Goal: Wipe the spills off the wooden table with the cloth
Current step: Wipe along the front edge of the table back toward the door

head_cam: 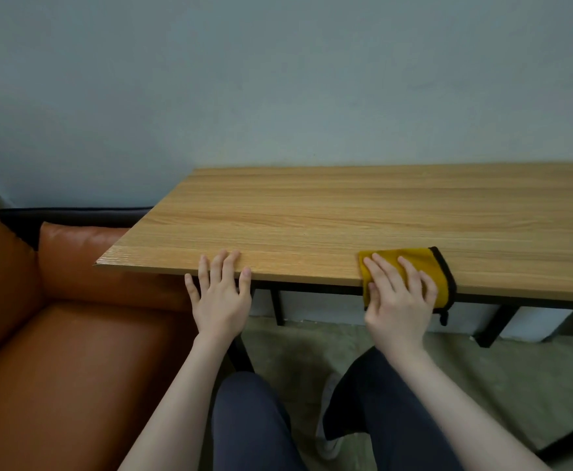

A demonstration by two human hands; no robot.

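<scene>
The table [346,212] has a light wood-grain top on a black metal frame, its far edge against the wall. A yellow cloth [414,266] with a dark hem lies on the near edge, directly under the right grip [399,294], partly hanging over. The left grip [220,294] rests its fingertips on the same edge, well apart from the cloth.

Both bare forearms reach up from the bottom of the frame, converging slightly toward the centre. The left hand [220,297] sits left of centre, palm down, fingers straight and spread, fingertips [233,255] lying flat, thumb splayed out to the left and hanging lower. The right hand [399,300] sits right of centre, also palm down, fingers extended and fanned toward the upper left, pressing flat. Below, between the arms, the knees show in dark trousers.
</scene>
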